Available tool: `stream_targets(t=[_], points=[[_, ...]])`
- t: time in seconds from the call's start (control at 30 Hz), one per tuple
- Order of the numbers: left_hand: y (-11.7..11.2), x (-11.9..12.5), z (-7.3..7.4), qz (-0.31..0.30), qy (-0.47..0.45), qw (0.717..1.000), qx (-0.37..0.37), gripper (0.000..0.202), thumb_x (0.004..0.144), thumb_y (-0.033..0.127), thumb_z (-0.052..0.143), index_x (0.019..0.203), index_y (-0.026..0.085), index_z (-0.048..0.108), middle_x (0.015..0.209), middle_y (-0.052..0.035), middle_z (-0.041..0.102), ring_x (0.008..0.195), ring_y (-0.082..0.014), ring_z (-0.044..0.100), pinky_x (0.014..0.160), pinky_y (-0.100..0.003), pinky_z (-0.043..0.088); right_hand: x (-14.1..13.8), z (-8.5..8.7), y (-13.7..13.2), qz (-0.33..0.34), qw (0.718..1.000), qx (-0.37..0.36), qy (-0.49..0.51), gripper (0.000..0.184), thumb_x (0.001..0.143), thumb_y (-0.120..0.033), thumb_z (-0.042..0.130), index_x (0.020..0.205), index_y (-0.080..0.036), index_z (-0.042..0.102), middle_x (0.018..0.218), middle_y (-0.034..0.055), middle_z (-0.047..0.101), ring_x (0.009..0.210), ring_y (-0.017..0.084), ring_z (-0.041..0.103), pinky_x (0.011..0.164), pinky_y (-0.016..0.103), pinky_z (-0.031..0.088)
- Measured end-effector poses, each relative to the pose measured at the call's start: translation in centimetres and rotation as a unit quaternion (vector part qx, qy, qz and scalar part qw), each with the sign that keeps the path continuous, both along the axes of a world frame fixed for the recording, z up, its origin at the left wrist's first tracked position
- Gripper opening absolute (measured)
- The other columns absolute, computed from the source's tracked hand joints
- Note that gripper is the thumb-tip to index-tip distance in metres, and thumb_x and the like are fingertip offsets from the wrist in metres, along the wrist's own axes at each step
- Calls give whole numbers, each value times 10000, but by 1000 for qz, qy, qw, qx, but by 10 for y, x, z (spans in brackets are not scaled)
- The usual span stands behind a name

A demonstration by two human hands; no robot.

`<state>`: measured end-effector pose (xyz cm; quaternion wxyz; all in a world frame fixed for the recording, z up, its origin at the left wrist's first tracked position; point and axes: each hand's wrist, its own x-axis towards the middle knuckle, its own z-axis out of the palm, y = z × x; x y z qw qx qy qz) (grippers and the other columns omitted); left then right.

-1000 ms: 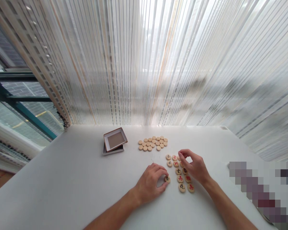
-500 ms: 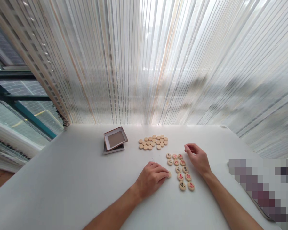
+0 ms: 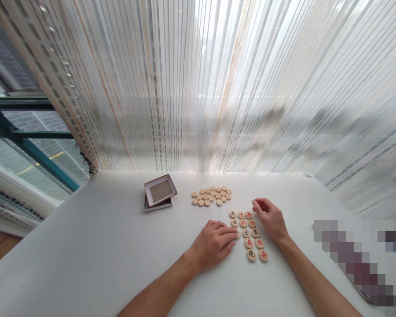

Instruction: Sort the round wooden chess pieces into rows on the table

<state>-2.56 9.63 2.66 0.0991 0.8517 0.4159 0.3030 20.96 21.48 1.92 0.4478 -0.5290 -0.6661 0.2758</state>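
Round wooden chess pieces with red and black characters (image 3: 249, 233) lie face up in short rows on the white table (image 3: 102, 246). My left hand (image 3: 214, 244) rests palm down beside them, its fingertips touching a piece at the left edge of the rows. My right hand (image 3: 270, 219) sits at the rows' right side with fingers loosely curled, close to the top-right piece; I cannot tell whether it holds anything. A cluster of blank-faced pieces (image 3: 211, 196) lies farther back.
A small open box on its lid (image 3: 159, 193) stands at the back left of the pieces. A striped sheer curtain (image 3: 218, 88) hangs along the table's far edge. A blurred-out area (image 3: 363, 259) covers the right front.
My right hand drew back from the top rows to their right side. My left hand slid a piece up toward the rows, its fingers now flatter.
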Motion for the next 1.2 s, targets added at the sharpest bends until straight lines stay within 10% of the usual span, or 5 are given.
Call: stream_targets(t=[0.4, 0.77, 1.2], points=[[-2, 0, 2, 3, 6, 1000, 9, 293, 959, 219, 569, 1245, 247, 627, 1317, -28, 664, 1109, -220, 609, 965, -408, 446, -1, 1, -1, 7, 1000, -5, 7, 307, 889, -506, 611, 940, -209, 666, 796, 36, 731, 737, 212, 718, 720, 316, 554], [31, -61, -14, 297, 22, 952, 66, 408, 961, 283, 547, 1356, 179, 527, 1434, -127, 541, 1332, -283, 482, 1118, -474, 393, -2, 3, -2, 11, 1000, -10, 3, 298, 899, -503, 602, 928, -212, 660, 791, 37, 725, 728, 214, 708, 705, 316, 547], [28, -67, -12, 321, 38, 944, 62, 340, 923, 222, 566, 1255, 178, 626, 1275, -128, 671, 1164, -288, 605, 1055, -484, 415, -3, 6, -5, 17, 1000, -1, -5, 323, 908, -517, 582, 931, -205, 662, 791, 45, 727, 738, 219, 703, 727, 332, 551]])
